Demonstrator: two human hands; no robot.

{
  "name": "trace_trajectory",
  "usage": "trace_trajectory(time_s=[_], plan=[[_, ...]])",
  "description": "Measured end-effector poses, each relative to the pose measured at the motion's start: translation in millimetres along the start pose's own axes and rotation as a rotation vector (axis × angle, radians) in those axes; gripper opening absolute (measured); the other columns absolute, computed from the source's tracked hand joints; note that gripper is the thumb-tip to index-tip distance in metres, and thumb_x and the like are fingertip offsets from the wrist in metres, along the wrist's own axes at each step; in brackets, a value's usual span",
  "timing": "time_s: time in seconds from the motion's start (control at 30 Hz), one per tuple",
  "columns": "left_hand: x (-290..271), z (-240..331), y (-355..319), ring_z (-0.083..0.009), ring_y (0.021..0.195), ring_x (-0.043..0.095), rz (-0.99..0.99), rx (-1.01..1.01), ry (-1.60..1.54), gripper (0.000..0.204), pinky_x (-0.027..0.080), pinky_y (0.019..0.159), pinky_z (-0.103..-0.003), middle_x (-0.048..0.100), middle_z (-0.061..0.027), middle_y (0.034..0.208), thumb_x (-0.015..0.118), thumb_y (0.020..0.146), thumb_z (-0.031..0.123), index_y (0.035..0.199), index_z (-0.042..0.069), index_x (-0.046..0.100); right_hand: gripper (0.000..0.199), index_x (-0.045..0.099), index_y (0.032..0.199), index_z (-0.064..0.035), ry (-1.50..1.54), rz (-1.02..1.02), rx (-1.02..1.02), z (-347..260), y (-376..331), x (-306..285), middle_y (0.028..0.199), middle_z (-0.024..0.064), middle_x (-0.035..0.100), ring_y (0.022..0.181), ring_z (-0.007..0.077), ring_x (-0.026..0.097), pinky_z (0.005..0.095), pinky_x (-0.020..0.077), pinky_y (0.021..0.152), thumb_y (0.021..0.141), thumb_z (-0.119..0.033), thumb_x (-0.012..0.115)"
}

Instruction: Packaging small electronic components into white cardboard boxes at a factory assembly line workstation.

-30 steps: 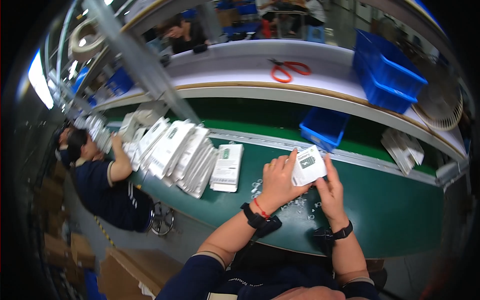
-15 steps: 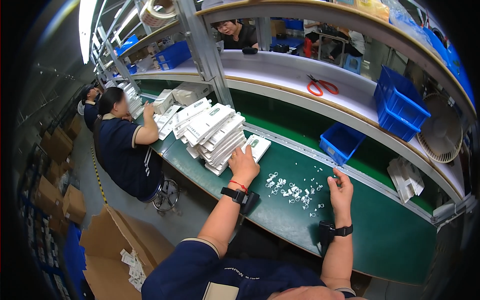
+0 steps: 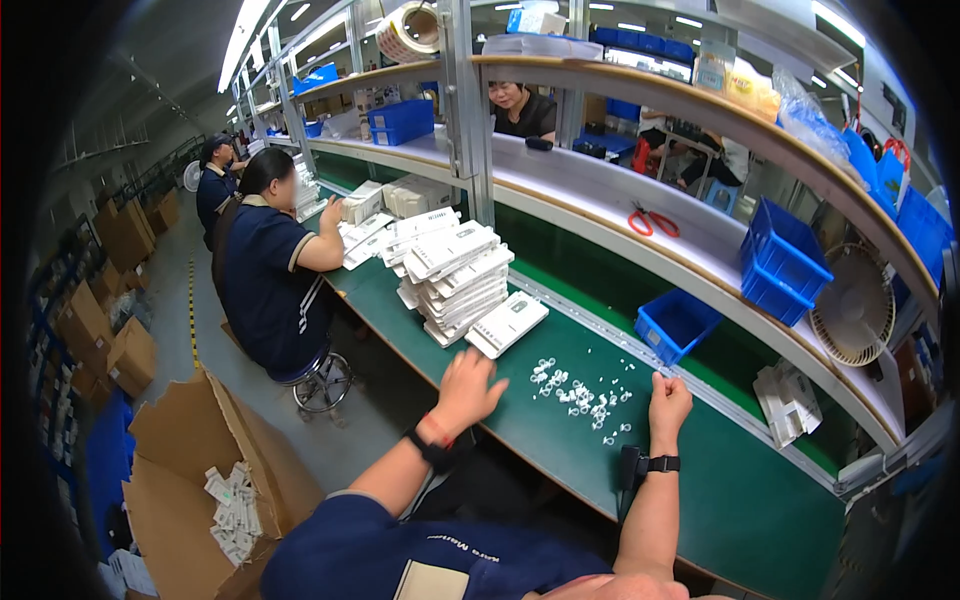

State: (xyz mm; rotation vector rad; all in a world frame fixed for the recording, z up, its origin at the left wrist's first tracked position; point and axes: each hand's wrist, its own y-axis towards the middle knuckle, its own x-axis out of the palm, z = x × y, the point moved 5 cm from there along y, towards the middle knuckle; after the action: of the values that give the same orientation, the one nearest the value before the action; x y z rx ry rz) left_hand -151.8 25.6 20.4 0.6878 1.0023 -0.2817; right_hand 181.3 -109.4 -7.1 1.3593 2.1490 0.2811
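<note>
My left hand point(image 3: 470, 388) hovers at the table's near edge, fingers apart and holding nothing, just in front of a short stack of flat white packets point(image 3: 508, 325). Behind that rises a taller, uneven pile of white packets point(image 3: 455, 275). Small white plastic ring-shaped pieces point(image 3: 580, 395) lie scattered on the green table point(image 3: 740, 500) between my hands. To their right, my right hand point(image 3: 669, 408) is closed with its fingers curled together; whatever it may hold is hidden. A small blue bin point(image 3: 678, 325) stands beyond it.
Red-handled cutters point(image 3: 652, 220) and stacked blue bins point(image 3: 785, 262) rest on the shelf ahead, near a fan point(image 3: 853, 305). A co-worker point(image 3: 268, 265) sits at the left. At lower left, an open carton point(image 3: 165, 440) holds white pieces point(image 3: 235, 515).
My left hand has come off the short packet stack and moved back toward the table edge. My right hand's fingers have curled closed. The whole view has tilted up.
</note>
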Motion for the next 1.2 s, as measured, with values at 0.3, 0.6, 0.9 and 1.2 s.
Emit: trace_trajectory(time_s=[0.3,0.6,0.9,1.2], plan=[[114.1,-37.3,-159.9,-0.0323,0.098,0.056,-0.905,0.256,-0.349,0.031,0.045,0.089,-0.039,0.058,-0.0158,0.104,0.067,0.084,0.03,0.104,0.006,0.064,0.041,0.063,0.059,-0.0015,0.014,0.033,0.062,27.2,-0.7,2.6,0.058,0.0121,0.062,0.052,0.0207,0.057,0.0362,0.0439,0.053,0.087,-0.033,0.064],[132.2,-39.8,-103.0,-0.0381,0.107,0.058,-0.554,0.205,-0.294,0.072,0.046,0.092,-0.043,0.063,-0.0212,0.111,0.074,0.069,0.052,0.12,0.003,0.058,0.037,0.065,0.063,-0.0018,0.136,0.057,0.05,37.5,12.2,23.9,0.056,0.0068,0.062,0.046,0.0114,0.054,0.0294,0.0435,0.046,0.087,-0.03,0.066],[109.9,-29.7,-155.6,-0.0294,0.082,0.058,-0.779,0.358,0.006,0.052,0.049,0.076,-0.038,0.065,-0.0087,0.067,0.073,0.069,0.056,0.063,0.004,0.068,0.031,0.063,0.067,-0.0023,0.268,-0.153,0.329,38.4,7.1,13.5,0.059,0.0036,0.059,0.045,0.0091,0.052,0.025,0.0421,0.04,0.088,-0.024,0.065],[114.6,-24.9,-125.6,-0.038,0.107,0.057,-0.698,0.194,-0.104,0.081,0.045,0.094,-0.042,0.064,-0.0205,0.095,0.077,0.06,0.061,0.113,0.002,0.062,0.035,0.065,0.099,-0.0017,-0.535,0.121,-0.004,80.4,85.5,-176.4,0.096,0.018,0.066,0.094,0.0327,0.062,0.0422,0.0486,0.083,0.078,-0.028,0.072]])
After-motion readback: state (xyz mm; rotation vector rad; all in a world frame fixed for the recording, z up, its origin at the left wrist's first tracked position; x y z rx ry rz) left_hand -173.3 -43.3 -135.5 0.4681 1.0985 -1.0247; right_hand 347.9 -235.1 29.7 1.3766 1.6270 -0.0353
